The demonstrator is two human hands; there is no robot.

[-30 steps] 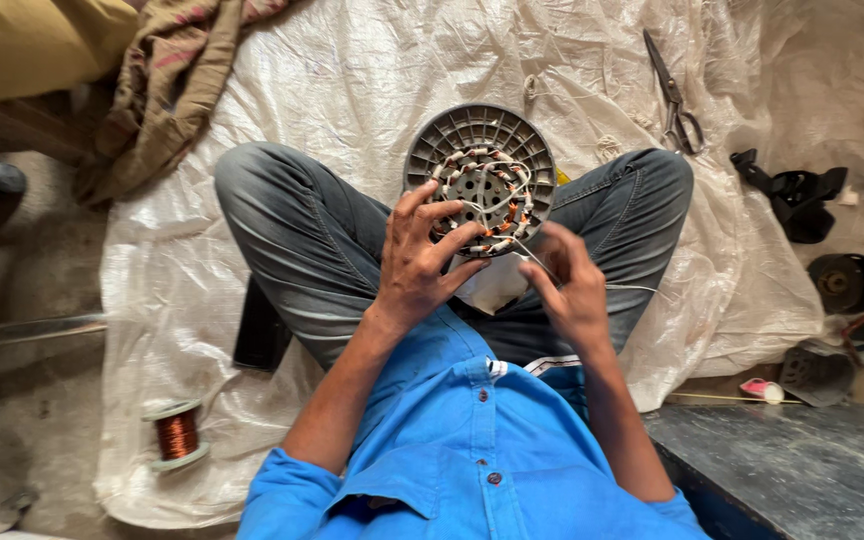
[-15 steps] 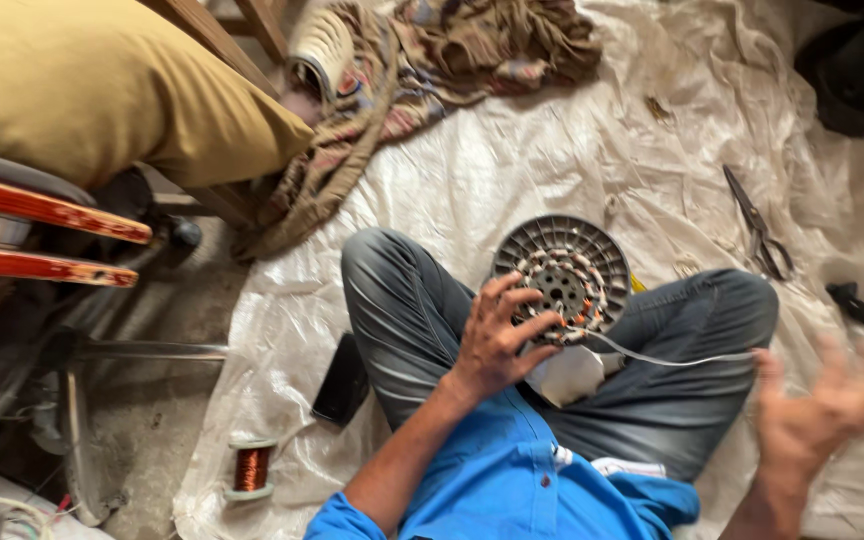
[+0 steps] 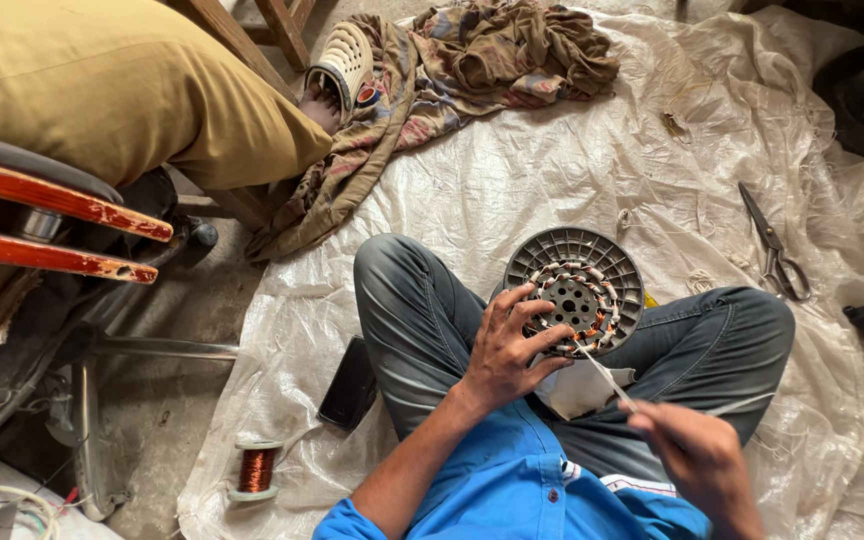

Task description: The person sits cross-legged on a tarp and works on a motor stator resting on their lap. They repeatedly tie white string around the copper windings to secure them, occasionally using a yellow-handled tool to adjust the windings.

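I sit cross-legged in grey jeans and a blue shirt. A round grey motor stator [image 3: 577,285] with copper windings rests between my legs. My left hand [image 3: 510,348] grips its near left edge, fingers spread over the windings. My right hand [image 3: 697,462], blurred, pinches a white cord [image 3: 604,372] that runs taut from the windings toward my lap.
White plastic sheeting [image 3: 542,170] covers the floor. Scissors [image 3: 774,247] lie at right, a crumpled cloth [image 3: 472,70] at the back, a copper wire spool [image 3: 256,469] and a black phone [image 3: 350,384] at left. Another person's leg and sandal [image 3: 342,62] and a chair [image 3: 62,225] are at upper left.
My right hand has come back in from far right, now pulling the cord taut near my lap. The left hand stays on the stator. The view shifted left over the second.
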